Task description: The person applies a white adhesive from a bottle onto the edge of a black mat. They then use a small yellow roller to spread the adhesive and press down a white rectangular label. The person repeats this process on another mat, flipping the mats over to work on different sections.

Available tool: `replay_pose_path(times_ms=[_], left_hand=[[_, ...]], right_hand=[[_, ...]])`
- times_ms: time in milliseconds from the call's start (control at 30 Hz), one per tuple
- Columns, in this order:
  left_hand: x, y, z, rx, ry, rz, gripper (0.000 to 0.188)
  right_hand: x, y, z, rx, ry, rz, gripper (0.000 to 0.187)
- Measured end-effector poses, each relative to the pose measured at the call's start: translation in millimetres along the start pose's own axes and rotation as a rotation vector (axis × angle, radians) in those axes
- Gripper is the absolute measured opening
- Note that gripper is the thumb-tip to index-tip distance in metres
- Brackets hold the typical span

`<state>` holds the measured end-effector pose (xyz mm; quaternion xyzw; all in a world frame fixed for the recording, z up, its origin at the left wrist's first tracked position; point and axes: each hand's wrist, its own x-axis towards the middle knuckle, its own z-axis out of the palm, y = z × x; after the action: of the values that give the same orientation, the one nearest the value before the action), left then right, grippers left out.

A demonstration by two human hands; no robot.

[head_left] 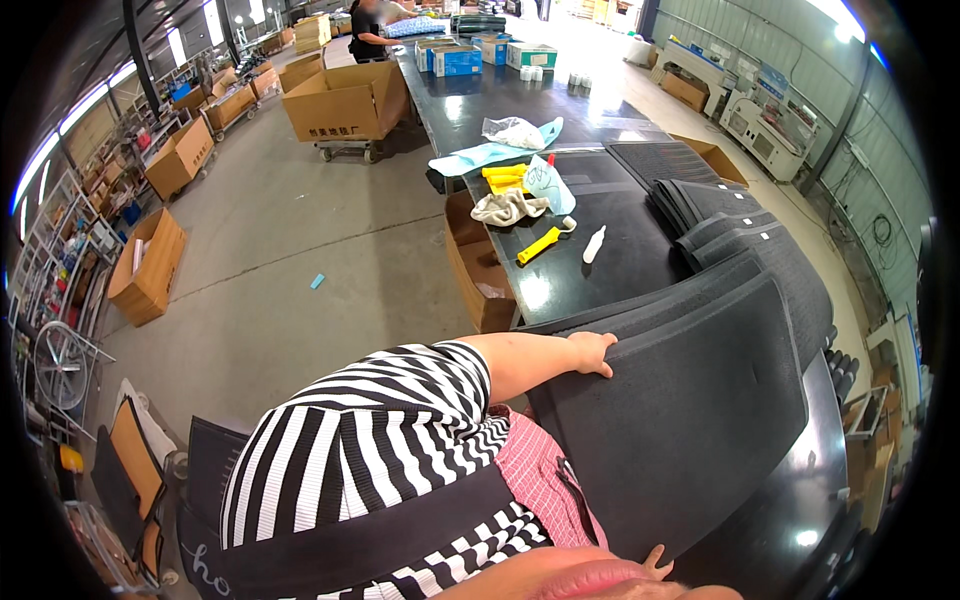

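A large black mat (690, 420) with rounded corners lies on top of other black mats at the table's near end. My left hand (593, 354) is closed on the far left corner of this top mat, thumb and fingers at its edge. Low in the picture, my right hand (656, 563) shows only by a few fingers, bent at the mat's near left edge; the rest of it is hidden. Just beyond the mats lie a yellow-handled roller (541, 245), a white squeeze bottle (594, 245) and a crumpled pale cloth glove (508, 207).
The long black table (560, 275) carries stacked mats (720, 215) on its right side and blue boxes (457, 60) farther off. An open carton (478, 260) stands against its left side. A large carton on a trolley (345, 105) and a person (368, 35) are farther away.
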<state>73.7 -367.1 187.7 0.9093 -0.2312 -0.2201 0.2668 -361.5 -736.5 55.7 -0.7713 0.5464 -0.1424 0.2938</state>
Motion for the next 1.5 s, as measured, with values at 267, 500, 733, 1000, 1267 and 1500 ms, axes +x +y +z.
replay_pose_path(times_ms=[267,500,733,1000,1267,1500], left_hand=[[3.7,1.6,-1.2,-0.003,-0.015,0.006,0.086],[6.3,4.4,-1.0,0.006,-0.018,0.006,0.085],[7.5,1.0,-0.1,0.026,-0.008,-0.001,0.087],[7.3,6.3,-2.8,0.017,-0.030,0.015,0.086],[31.3,-15.7,13.9,0.041,0.022,-0.004,0.084],[22.4,-6.4,11.2,0.014,-0.017,-0.017,0.084]], right_hand=[[-0.9,1.2,-1.3,-0.022,0.014,0.014,0.097],[-0.9,5.4,-1.7,-0.043,0.016,0.024,0.098],[7.4,14.8,3.9,-0.061,0.027,0.024,0.098],[-1.2,4.9,-4.5,-0.153,0.001,0.083,0.095],[-63.4,-78.4,-31.3,0.371,-0.092,-0.203,0.057],[-57.3,-61.2,-36.1,0.271,-0.029,-0.209,0.056]])
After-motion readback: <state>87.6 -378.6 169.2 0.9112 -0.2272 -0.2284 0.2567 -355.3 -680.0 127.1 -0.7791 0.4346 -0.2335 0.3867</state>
